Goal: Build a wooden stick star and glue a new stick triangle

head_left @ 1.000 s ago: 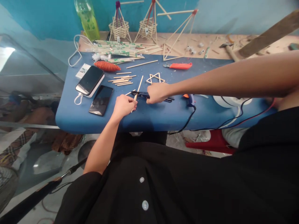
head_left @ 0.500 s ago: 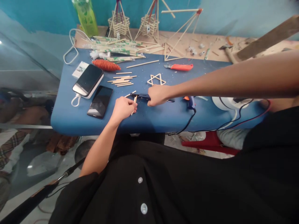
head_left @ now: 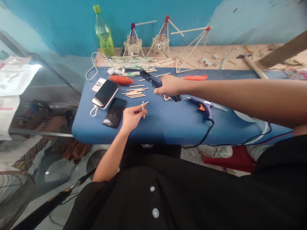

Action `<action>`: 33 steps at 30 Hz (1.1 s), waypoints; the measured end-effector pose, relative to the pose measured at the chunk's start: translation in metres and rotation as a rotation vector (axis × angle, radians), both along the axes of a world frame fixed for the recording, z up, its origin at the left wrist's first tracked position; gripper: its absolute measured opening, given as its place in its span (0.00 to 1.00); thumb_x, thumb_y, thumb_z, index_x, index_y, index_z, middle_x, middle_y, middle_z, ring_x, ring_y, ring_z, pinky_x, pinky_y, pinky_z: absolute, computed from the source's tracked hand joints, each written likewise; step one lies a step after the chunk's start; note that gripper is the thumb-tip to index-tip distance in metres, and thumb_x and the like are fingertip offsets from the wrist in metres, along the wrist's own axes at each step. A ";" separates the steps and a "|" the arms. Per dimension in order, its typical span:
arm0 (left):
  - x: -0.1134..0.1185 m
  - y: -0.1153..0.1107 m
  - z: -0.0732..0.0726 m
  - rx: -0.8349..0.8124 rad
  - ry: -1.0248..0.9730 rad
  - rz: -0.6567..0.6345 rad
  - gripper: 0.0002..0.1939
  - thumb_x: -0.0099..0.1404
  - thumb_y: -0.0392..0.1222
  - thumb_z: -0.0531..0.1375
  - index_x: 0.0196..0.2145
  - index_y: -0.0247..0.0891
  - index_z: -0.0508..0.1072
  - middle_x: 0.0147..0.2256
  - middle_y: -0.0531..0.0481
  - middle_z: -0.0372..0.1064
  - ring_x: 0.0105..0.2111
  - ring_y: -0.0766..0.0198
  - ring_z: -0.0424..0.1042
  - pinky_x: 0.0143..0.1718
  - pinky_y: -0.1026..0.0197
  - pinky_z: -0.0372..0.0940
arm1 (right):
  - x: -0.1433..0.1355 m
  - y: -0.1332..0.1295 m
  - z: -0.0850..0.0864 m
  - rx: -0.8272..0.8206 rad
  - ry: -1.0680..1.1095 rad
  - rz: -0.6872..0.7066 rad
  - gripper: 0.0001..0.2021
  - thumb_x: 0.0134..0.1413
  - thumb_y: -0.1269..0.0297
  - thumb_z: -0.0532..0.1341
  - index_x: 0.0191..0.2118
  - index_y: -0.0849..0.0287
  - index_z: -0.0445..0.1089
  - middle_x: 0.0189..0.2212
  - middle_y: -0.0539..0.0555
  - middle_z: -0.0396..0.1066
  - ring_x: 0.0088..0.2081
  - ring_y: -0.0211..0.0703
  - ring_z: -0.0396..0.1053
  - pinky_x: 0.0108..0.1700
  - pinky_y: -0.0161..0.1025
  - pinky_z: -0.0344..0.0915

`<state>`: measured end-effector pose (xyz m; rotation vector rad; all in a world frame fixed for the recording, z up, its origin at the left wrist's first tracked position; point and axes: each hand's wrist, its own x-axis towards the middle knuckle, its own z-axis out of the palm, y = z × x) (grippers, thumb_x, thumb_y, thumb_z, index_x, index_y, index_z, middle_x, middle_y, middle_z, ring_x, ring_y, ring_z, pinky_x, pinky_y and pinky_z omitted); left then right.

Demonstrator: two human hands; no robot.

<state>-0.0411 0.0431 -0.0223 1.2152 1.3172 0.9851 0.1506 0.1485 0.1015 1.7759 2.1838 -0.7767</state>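
Now the right hand (head_left: pixel 168 85) has swung up and away from the left hand (head_left: pixel 133 118), taking the dark pliers-like tool (head_left: pixel 153 80) with it. A half second ago the tool's head was at the held sticks; now it points toward the heap of wrapped sticks (head_left: pixel 134 61), well apart from the left fingers. Its handles show beyond the closed right hand, though whether its jaws are parted I cannot tell.

The left hand is pinching short pale sticks (head_left: pixel 143 111) upright between thumb and fingers, over the blue surface (head_left: pixel 177 127). Their long upper end, which stood beyond the tool a second ago, is gone, so the wood looks to have been cut down — my reading, as the cut itself isn't shown. Another thin piece shows just beside the fingertips, partly hidden.

Beyond that hand lies a small group of loose short sticks (head_left: pixel 135 92), roughly side by side and near the orange yarn (head_left: pixel 121 80). The little stick star is now mostly covered by the right hand — only a corner (head_left: pixel 166 98) peeks out. To its right, the blue glue gun (head_left: pixel 205 108) rests on the surface, untouched, with the phone (head_left: pixel 114 112) near the left wrist.
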 end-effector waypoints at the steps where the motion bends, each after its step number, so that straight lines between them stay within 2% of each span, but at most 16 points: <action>1: -0.001 -0.001 -0.002 0.021 0.032 0.003 0.14 0.66 0.42 0.71 0.47 0.37 0.88 0.39 0.49 0.86 0.40 0.61 0.84 0.48 0.60 0.78 | -0.002 0.000 0.004 0.004 0.056 -0.041 0.11 0.72 0.59 0.62 0.41 0.64 0.72 0.35 0.62 0.77 0.34 0.45 0.75 0.38 0.39 0.72; 4: -0.005 -0.003 -0.005 0.078 0.131 -0.008 0.09 0.66 0.43 0.71 0.42 0.39 0.89 0.37 0.51 0.86 0.39 0.61 0.83 0.47 0.62 0.76 | -0.005 -0.005 0.011 0.025 0.164 -0.110 0.11 0.73 0.60 0.62 0.41 0.64 0.71 0.35 0.62 0.76 0.35 0.46 0.74 0.39 0.40 0.73; 7: -0.009 -0.005 -0.005 0.128 0.211 -0.035 0.08 0.67 0.43 0.70 0.41 0.39 0.89 0.35 0.51 0.85 0.37 0.61 0.83 0.45 0.63 0.73 | -0.006 -0.015 0.008 0.032 0.278 -0.130 0.08 0.70 0.64 0.63 0.39 0.63 0.70 0.34 0.60 0.75 0.33 0.44 0.74 0.36 0.40 0.72; 11: -0.009 -0.007 -0.005 0.212 0.331 -0.044 0.08 0.69 0.42 0.68 0.40 0.39 0.89 0.31 0.52 0.83 0.32 0.62 0.79 0.40 0.63 0.68 | -0.003 -0.033 -0.009 -0.012 0.507 -0.078 0.04 0.60 0.70 0.68 0.36 0.60 0.72 0.29 0.55 0.74 0.31 0.43 0.73 0.33 0.39 0.71; 15: -0.011 -0.005 -0.006 0.290 0.446 -0.043 0.09 0.69 0.44 0.69 0.33 0.40 0.88 0.29 0.50 0.79 0.32 0.61 0.74 0.37 0.61 0.62 | -0.008 -0.053 -0.027 -0.049 0.696 -0.045 0.05 0.55 0.73 0.73 0.35 0.59 0.77 0.27 0.52 0.76 0.30 0.41 0.73 0.36 0.40 0.73; 19: -0.016 -0.001 -0.007 0.332 0.481 -0.101 0.11 0.71 0.44 0.68 0.32 0.40 0.88 0.28 0.50 0.77 0.33 0.61 0.73 0.38 0.60 0.61 | -0.017 -0.068 -0.040 -0.019 0.832 -0.133 0.08 0.52 0.78 0.73 0.32 0.60 0.76 0.29 0.53 0.77 0.29 0.40 0.72 0.38 0.41 0.74; 22: -0.018 0.001 -0.007 0.353 0.480 -0.137 0.10 0.71 0.43 0.67 0.34 0.41 0.88 0.29 0.50 0.79 0.35 0.60 0.74 0.40 0.60 0.63 | -0.020 -0.072 -0.048 0.015 0.893 -0.186 0.10 0.50 0.80 0.72 0.31 0.60 0.74 0.28 0.53 0.77 0.28 0.40 0.71 0.38 0.42 0.75; 26: -0.019 0.003 -0.008 0.367 0.460 -0.179 0.10 0.71 0.41 0.67 0.32 0.41 0.87 0.29 0.51 0.80 0.35 0.60 0.76 0.43 0.61 0.66 | -0.020 -0.076 -0.056 0.029 0.939 -0.194 0.11 0.51 0.78 0.74 0.30 0.59 0.73 0.25 0.52 0.74 0.28 0.41 0.71 0.41 0.45 0.78; 33: -0.017 -0.002 -0.008 0.376 0.387 -0.164 0.10 0.70 0.41 0.68 0.32 0.41 0.88 0.29 0.54 0.82 0.34 0.62 0.79 0.42 0.63 0.68 | -0.021 -0.083 -0.054 0.041 0.910 -0.165 0.09 0.54 0.75 0.71 0.29 0.58 0.72 0.24 0.52 0.73 0.29 0.40 0.72 0.41 0.42 0.79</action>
